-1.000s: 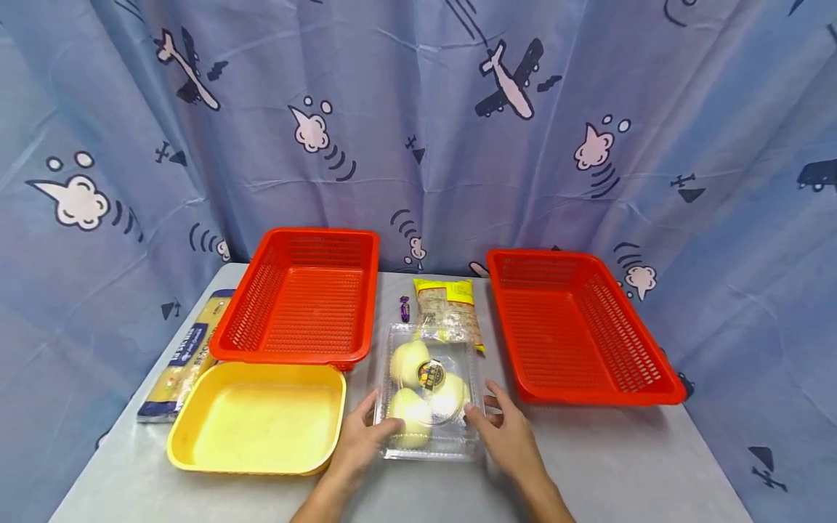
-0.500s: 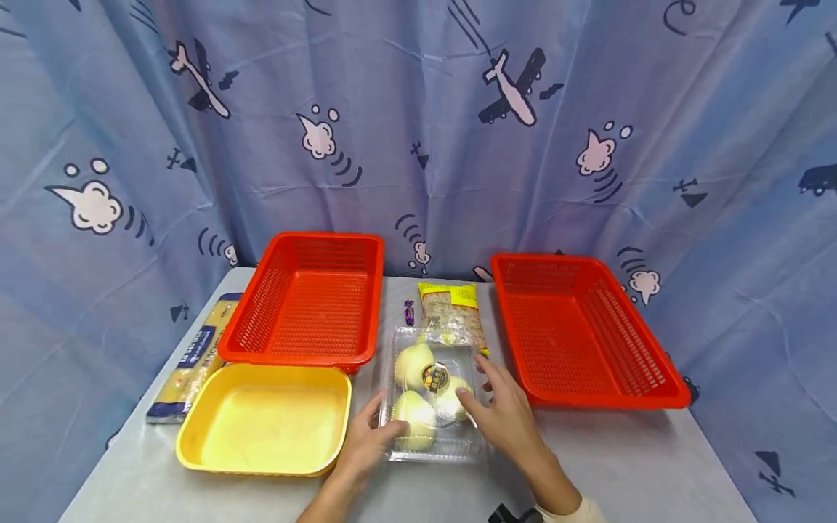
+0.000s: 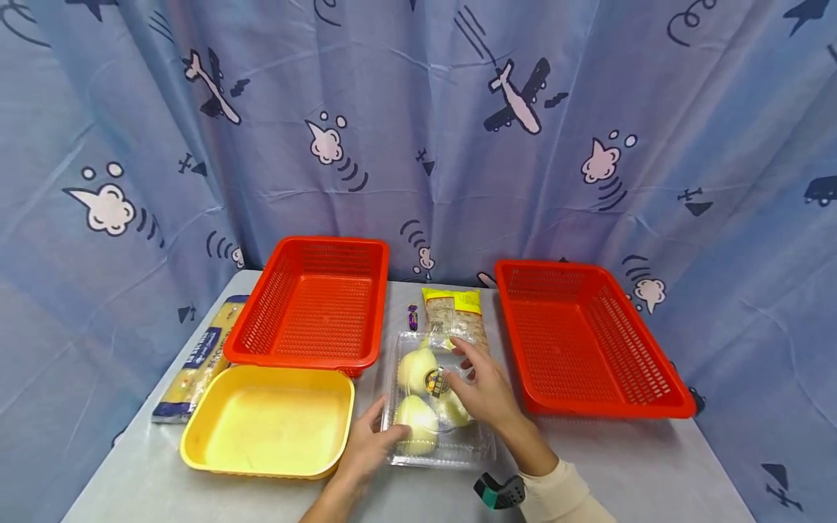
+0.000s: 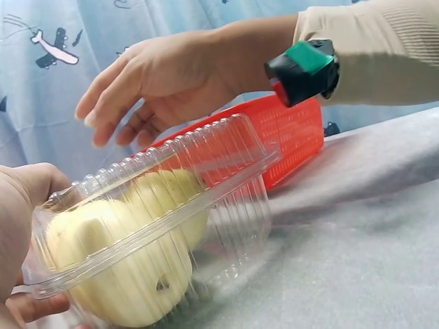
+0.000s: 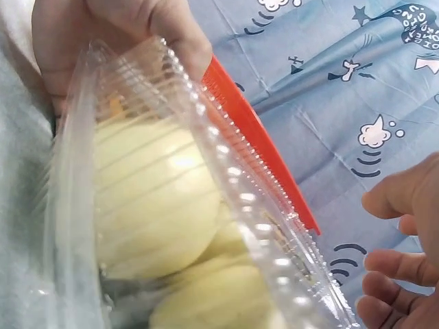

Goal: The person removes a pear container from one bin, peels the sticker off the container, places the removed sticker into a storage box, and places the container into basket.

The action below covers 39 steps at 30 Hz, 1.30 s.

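A clear plastic clamshell box (image 3: 467, 449) with pale yellow, pear-like fruits (image 3: 416, 421) inside lies at the front middle of the table, a round dark label on its lid. My left hand (image 3: 366, 444) grips its left side, thumb on top and fingers lower down along the edge, as the left wrist view shows. Above the lid's right half, my right hand (image 3: 482, 385) hovers with fingers loosely bent and holding nothing. The left wrist view has this right hand (image 4: 161, 79) raised over the box, with air between its fingertips and the plastic.
Red baskets stand behind, one at left (image 3: 327, 305) and one at right (image 3: 569, 341). A yellow tub (image 3: 268, 421) sits left of the box, beside a long noodle-like packet (image 3: 203, 356). A yellow-topped bag (image 3: 451, 309) and a purple-wrapped candy (image 3: 413, 317) lie behind the box.
My right hand has let go of the box's right side and moved up and left over the lid. My left hand has stayed on the left edge. The head view has shifted slightly.
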Each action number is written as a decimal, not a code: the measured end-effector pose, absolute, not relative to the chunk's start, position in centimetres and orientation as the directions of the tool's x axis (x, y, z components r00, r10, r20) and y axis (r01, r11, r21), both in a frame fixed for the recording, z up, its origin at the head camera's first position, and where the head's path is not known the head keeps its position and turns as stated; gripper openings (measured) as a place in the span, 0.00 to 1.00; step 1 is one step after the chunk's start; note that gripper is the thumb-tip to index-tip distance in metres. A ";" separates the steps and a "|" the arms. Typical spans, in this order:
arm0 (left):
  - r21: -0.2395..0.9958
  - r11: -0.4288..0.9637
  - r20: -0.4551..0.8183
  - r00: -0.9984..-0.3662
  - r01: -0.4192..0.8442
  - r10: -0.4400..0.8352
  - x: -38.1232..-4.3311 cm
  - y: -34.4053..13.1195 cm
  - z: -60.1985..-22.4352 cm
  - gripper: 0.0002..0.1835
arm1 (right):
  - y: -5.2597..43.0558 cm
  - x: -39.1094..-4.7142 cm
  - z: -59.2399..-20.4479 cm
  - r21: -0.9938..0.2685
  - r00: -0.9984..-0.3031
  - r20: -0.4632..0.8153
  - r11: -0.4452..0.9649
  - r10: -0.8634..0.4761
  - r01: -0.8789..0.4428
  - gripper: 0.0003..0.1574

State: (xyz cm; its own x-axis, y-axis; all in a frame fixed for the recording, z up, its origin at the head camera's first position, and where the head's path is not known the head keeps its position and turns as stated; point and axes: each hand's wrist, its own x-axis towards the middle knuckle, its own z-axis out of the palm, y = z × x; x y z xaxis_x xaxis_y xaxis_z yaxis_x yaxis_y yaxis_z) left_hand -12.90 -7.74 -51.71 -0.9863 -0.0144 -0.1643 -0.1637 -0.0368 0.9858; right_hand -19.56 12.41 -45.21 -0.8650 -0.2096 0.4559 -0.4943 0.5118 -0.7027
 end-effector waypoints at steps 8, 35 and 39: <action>0.987 -0.037 -0.159 -0.987 -0.159 0.000 -12.6 -7.7 -51.8 0.44 | 11.6 -20.0 -46.3 -0.694 -0.875 0.424 0.536 -0.234 -0.480 0.36; 0.987 -0.019 -0.160 -0.987 -0.160 -0.010 -12.9 -7.8 -51.9 0.44 | 10.7 -20.0 -47.4 -0.407 -0.799 0.490 0.719 -0.349 -0.564 0.35; 0.986 -0.006 -0.165 -0.986 -0.165 -0.020 -12.9 -7.8 -51.7 0.44 | 10.5 -20.1 -47.2 -0.403 -0.808 0.470 0.728 -0.355 -0.555 0.33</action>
State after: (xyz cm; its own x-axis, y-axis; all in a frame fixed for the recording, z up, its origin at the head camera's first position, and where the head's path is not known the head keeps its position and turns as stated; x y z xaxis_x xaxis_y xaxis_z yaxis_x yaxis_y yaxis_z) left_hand -12.86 -7.80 -51.73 -0.9861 -0.0196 -0.1647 -0.1646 -0.0060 0.9863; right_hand -20.06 10.53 -47.17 -0.8079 -0.3551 0.4704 -0.5545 0.7283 -0.4026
